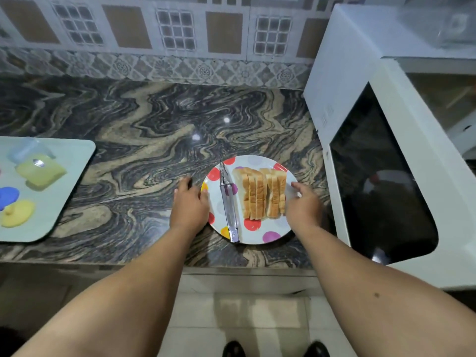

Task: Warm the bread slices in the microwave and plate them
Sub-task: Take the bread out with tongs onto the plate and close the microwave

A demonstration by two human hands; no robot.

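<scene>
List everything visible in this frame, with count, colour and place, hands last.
round polka-dot plate: one, white with coloured dots, counter centre
sliced bread: one row, tan crusts, on plate
metal tongs: one, silver, plate's left part
white microwave: one, door shut, right
pale tray: one, light green, left
plastic lids and containers: several, yellow, blue, clear, on tray
marbled stone counter: one, dark grey and tan
left hand: on plate's left rim
right hand: at plate's right rim

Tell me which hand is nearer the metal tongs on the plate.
Left. The left hand holds the plate rim just beside the tongs. The right hand is at the opposite rim, with the bread slices between it and the tongs.
</scene>
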